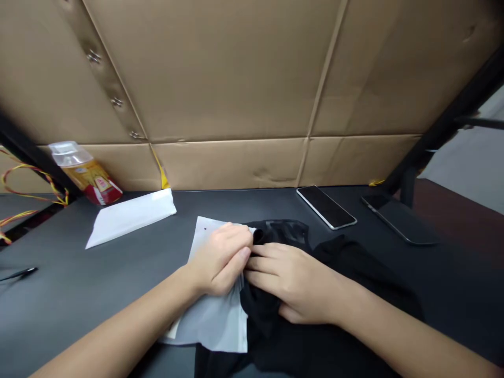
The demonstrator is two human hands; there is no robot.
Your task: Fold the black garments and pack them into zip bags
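Note:
A frosted white plastic bag (220,325) lies on the dark table in front of me. My left hand (226,257) is closed over its right edge, thumb on the near side. Black fabric (268,336) spreads from that edge to the right and toward me, bunched and folded. My right hand (289,278) grips the fabric close against the left hand, its fingertips pointing at the bag's edge and its thumb tucked below. The fingertips of both hands meet there, so how far the fabric reaches into the bag is hidden.
Behind the hands stands a cardboard wall (236,79). Two phones, one light-edged (326,207) and one dark (397,218), lie at the back right. A white folded packet (132,215), a yellow-red bottle (92,176), a pen (19,274) and coloured wires (29,168) are to the left.

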